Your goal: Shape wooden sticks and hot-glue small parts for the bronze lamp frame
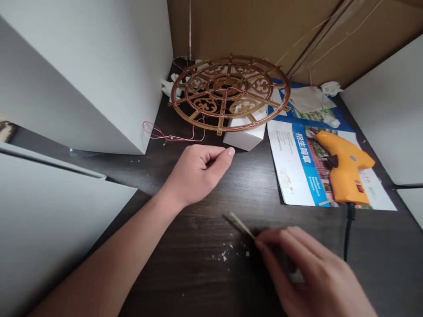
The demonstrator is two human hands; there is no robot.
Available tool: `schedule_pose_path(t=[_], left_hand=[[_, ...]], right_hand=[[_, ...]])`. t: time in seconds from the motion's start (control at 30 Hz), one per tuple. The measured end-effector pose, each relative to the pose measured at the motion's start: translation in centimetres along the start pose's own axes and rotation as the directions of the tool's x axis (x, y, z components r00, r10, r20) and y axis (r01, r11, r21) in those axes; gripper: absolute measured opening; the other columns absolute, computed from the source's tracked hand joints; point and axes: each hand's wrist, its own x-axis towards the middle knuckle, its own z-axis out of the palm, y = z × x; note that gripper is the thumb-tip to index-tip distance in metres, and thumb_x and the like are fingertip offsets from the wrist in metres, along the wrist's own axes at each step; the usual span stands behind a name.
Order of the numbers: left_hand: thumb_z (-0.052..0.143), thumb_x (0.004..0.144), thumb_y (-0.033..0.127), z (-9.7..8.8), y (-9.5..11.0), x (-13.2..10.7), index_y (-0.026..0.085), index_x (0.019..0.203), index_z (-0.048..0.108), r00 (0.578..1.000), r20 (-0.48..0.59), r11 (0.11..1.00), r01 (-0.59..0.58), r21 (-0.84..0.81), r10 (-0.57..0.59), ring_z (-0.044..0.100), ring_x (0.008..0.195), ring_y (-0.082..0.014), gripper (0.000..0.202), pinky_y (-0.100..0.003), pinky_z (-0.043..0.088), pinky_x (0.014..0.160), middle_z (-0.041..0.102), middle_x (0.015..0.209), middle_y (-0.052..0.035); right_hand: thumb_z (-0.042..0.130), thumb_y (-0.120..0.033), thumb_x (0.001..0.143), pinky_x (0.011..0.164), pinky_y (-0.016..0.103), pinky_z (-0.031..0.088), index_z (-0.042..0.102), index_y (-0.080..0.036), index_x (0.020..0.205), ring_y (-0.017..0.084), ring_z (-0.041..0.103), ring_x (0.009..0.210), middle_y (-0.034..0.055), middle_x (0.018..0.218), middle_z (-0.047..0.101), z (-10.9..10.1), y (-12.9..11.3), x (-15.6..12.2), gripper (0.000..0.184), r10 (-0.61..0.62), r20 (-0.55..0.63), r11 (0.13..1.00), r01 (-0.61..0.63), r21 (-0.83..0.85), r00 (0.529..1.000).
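Note:
My right hand (307,268) pinches one end of a thin, pale stick (243,225) between thumb and fingertips, low over the dark table. The stick's free end points up and left. My left hand (202,174) is closed, thumb laid along the curled fingers; whether anything sits inside is hidden. Just beyond it, a round, gold-brown openwork frame (220,125) with spokes and trefoil cut-outs rests partly on a white box (246,140). Red and white wires run along its rings. White crumbs (224,255) lie on the table left of my right hand.
An orange glue gun (348,163) with a black cord (346,237) lies on a printed brochure (283,149) at right. Loose wires (172,138) trail left of the frame. Crumpled tissue (331,88) lies at the back. White panels (132,79) and a cardboard wall (231,26) enclose the space.

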Motion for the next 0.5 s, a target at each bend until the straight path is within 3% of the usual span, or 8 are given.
schedule_pose_path(t=[0.07, 0.13, 0.23, 0.3, 0.43, 0.5], left_hand=[[0.049, 0.104, 0.037, 0.0, -0.1, 0.0, 0.017, 0.055, 0.043, 1.000, 0.000, 1.000, -0.004, -0.002, 0.004, 0.033, 0.051, -0.0096, 0.054, -0.032, 0.023, 0.053, 0.039, 0.052, 0.0028], [0.049, 0.104, 0.037, 0.1, -0.2, 0.0, 0.017, 0.055, 0.042, 1.000, -0.005, 1.000, -0.007, -0.001, 0.007, 0.033, 0.052, -0.0097, 0.054, -0.032, 0.023, 0.054, 0.039, 0.053, 0.0028], [0.049, 0.105, 0.037, 0.2, -0.2, 0.0, 0.017, 0.056, 0.043, 1.000, -0.003, 1.000, -0.003, 0.001, 0.003, 0.034, 0.053, -0.0099, 0.053, -0.033, 0.023, 0.055, 0.040, 0.054, 0.0028], [0.049, 0.105, 0.037, 0.2, -0.2, -0.1, 0.017, 0.057, 0.043, 1.000, 0.005, 1.000, 0.001, -0.011, -0.001, 0.035, 0.054, -0.0100, 0.052, -0.033, 0.023, 0.055, 0.040, 0.054, 0.0028], [0.048, 0.105, 0.036, 0.1, -0.1, -0.1, 0.017, 0.056, 0.043, 1.000, 0.014, 0.999, -0.010, -0.053, 0.010, 0.036, 0.054, -0.0099, 0.053, -0.033, 0.023, 0.055, 0.041, 0.055, 0.0026], [0.049, 0.105, 0.036, 0.1, 0.0, -0.1, 0.017, 0.056, 0.043, 1.000, 0.006, 0.997, -0.008, -0.070, 0.009, 0.036, 0.054, -0.0097, 0.053, -0.033, 0.023, 0.055, 0.041, 0.055, 0.0027]], right_hand=[[0.048, -0.020, 0.104, 0.069, 0.024, 0.042, 0.065, -0.018, 0.099, 0.009, 0.057, 0.079, 0.0007, 0.091, 0.063, -0.6, 0.8, 1.5, 0.017, -0.052, -0.009, 0.995, 0.051, -0.083, 0.999], [0.049, -0.019, 0.104, 0.068, 0.027, 0.037, 0.065, -0.017, 0.095, 0.012, 0.051, 0.077, 0.0018, 0.086, 0.060, -1.1, 1.4, 3.2, 0.019, -0.176, 0.055, 0.968, 0.183, -0.172, 0.983], [0.043, -0.015, 0.103, 0.068, 0.030, 0.031, 0.065, -0.015, 0.086, 0.015, 0.046, 0.079, 0.0039, 0.083, 0.057, -1.2, 1.8, 5.0, 0.028, -0.374, 0.174, 0.900, 0.402, -0.168, 0.911], [0.037, -0.015, 0.105, 0.069, 0.030, 0.031, 0.066, -0.014, 0.090, 0.015, 0.045, 0.082, 0.0043, 0.088, 0.059, -1.1, 1.9, 5.4, 0.033, -0.464, 0.221, 0.865, 0.493, -0.097, 0.858], [0.032, -0.018, 0.108, 0.075, 0.028, 0.036, 0.067, -0.015, 0.098, 0.014, 0.048, 0.088, 0.0038, 0.098, 0.062, -1.5, 2.6, 5.7, 0.036, -0.519, 0.317, 0.848, 0.526, 0.072, 0.794], [0.038, -0.018, 0.107, 0.076, 0.027, 0.036, 0.066, -0.016, 0.098, 0.013, 0.048, 0.088, 0.0035, 0.097, 0.061, -1.8, 3.3, 6.2, 0.029, -0.519, 0.322, 0.851, 0.516, 0.102, 0.792]])
